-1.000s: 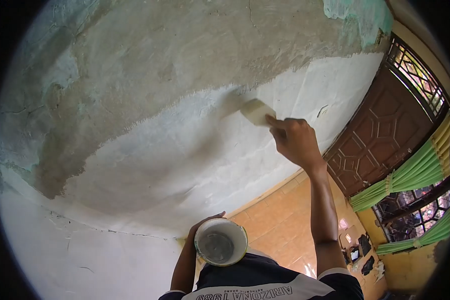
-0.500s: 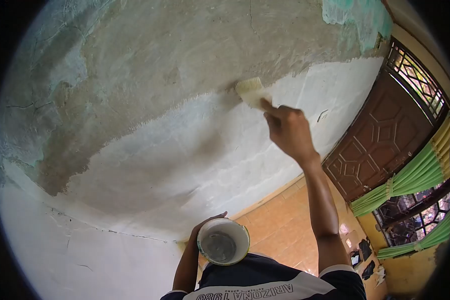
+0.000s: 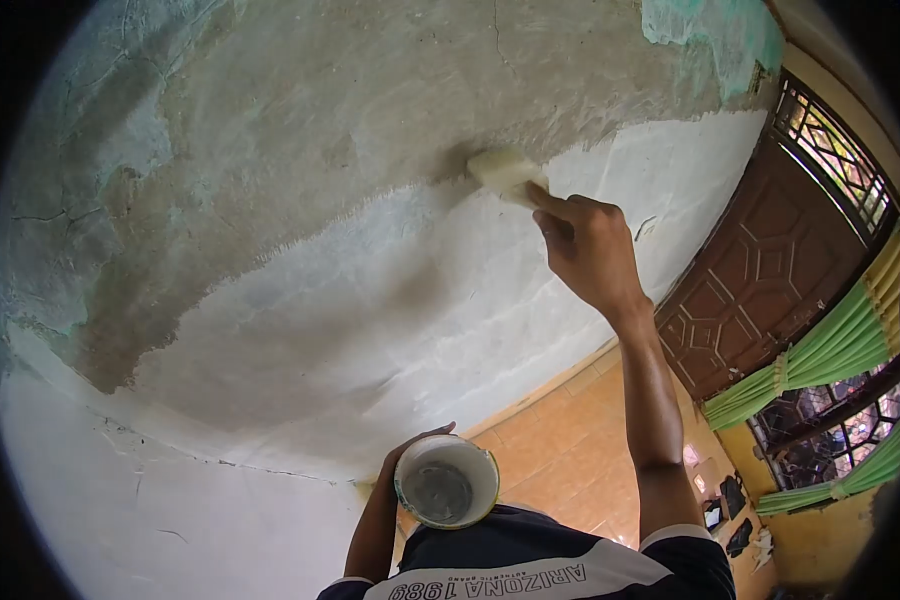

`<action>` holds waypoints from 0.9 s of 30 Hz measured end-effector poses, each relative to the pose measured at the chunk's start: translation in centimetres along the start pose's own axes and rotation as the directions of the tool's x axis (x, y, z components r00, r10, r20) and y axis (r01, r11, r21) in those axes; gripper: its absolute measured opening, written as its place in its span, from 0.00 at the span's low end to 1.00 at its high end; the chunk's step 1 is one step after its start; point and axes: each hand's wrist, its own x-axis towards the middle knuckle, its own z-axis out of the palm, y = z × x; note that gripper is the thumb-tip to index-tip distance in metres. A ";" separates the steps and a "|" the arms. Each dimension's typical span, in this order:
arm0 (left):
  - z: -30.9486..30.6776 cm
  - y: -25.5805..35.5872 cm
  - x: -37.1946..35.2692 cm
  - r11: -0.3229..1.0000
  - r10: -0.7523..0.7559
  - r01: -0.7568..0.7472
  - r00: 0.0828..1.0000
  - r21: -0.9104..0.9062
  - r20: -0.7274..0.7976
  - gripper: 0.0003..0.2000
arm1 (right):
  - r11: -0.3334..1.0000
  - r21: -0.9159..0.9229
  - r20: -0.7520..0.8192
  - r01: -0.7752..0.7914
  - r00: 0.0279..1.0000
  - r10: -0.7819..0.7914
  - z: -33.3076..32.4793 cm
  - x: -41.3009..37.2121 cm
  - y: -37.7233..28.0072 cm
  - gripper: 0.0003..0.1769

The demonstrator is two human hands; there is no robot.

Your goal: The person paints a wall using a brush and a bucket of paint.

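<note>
My right hand [image 3: 592, 250] is closed around the handle of a wide paintbrush [image 3: 505, 172]. The pale bristles lie against the wall [image 3: 370, 120], right where white paint meets bare grey plaster. Close to my body, my left hand [image 3: 417, 437] holds a small white paint bucket [image 3: 484, 485] by its left side. Most of that hand's fingers are hidden behind the bucket. Grey-white paint [image 3: 440, 492] covers the bucket's bottom, and dried drips mark its rim.
At the right is a brown panelled door [image 3: 770, 260], with a green curtain [image 3: 820, 362] and a grilled window [image 3: 835, 430] beside it. Orange floor tiles [image 3: 550, 440] run below the wall. Dark items [image 3: 735, 515] lie on the floor at the lower right.
My right hand has moved slightly right and down, and the brush is now more level. My left hand and the bucket have stayed in place.
</note>
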 end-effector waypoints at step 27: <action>-2.4 0.3 -0.9 0.976 -0.015 0.039 0.994 -0.214 0.108 0.18 | 0.817 0.494 -0.303 -0.297 0.822 0.482 8.0 -3.0 2.3 0.16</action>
